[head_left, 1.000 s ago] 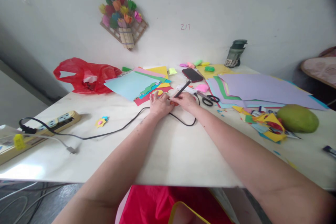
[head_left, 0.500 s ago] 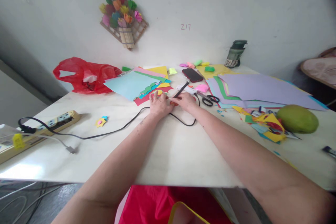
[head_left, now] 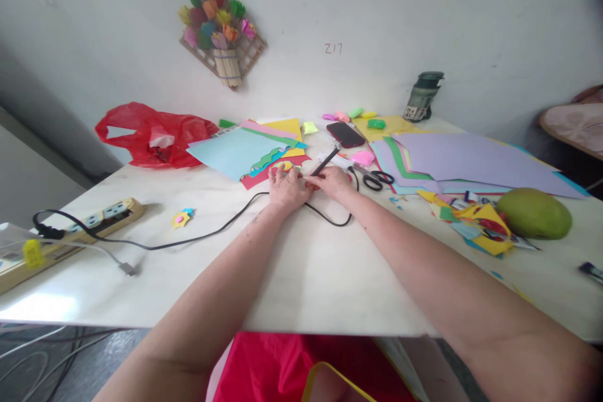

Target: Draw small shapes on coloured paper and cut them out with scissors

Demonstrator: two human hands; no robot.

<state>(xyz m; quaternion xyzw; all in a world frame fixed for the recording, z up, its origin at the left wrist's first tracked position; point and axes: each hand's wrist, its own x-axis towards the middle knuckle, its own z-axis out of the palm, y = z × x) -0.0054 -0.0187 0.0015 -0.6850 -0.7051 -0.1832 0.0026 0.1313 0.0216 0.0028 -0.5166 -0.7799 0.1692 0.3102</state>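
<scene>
Both hands are close together over red paper (head_left: 255,179) near the middle of the table. My left hand (head_left: 288,190) lies flat on the paper with its fingers spread, beside a small yellow paper piece (head_left: 284,165). My right hand (head_left: 333,182) is closed around a slim dark stick-like tool (head_left: 326,161), which slants up and away; its tip is hidden beneath the fingers. Just behind that hand lie a white device (head_left: 337,163) with a black cord and black-handled scissors (head_left: 378,180). A phone (head_left: 345,134) rests further back.
Coloured sheets lie left (head_left: 226,154) and right (head_left: 471,160). A power strip (head_left: 94,224), its black cord (head_left: 188,240) and a paper flower (head_left: 181,218) are at left. Paper scraps (head_left: 485,229), a green fruit (head_left: 534,213) and a bottle (head_left: 423,98) are right; a red bag (head_left: 155,135) stands behind.
</scene>
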